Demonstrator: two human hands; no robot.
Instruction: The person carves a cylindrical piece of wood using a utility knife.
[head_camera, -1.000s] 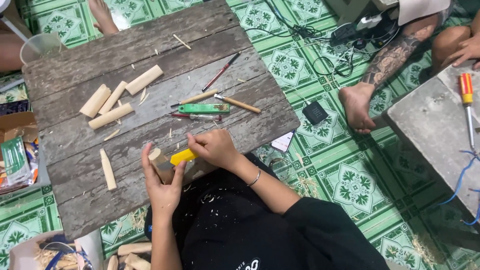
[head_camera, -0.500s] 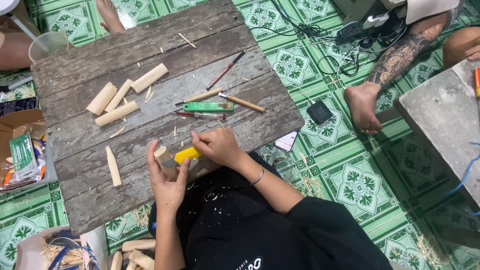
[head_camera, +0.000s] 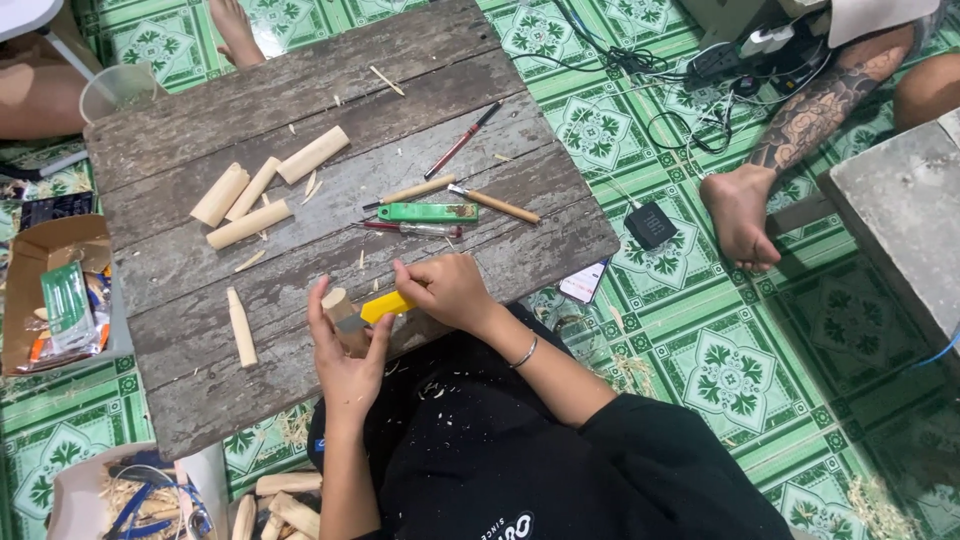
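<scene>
My left hand grips a short pale wooden piece upright against the near edge of a weathered wooden board. My right hand holds a yellow utility knife, its blade laid against the side of the wooden piece. Several cut wooden sticks lie on the board's left part. One more stick rests near my left hand. A green flat case, a red pen and wooden-handled carving tools lie in the board's middle.
A cardboard box with packets sits left of the board, a clear plastic cup at its far left corner. Another person's tattooed leg and bare foot rest at the right, beside a black speaker, cables and a grey slab. Wood scraps lie by my lap.
Both hands stay at the wooden piece. The knife has shifted only slightly along the wood. The view has drifted a little, nothing else on the board moved.
</scene>
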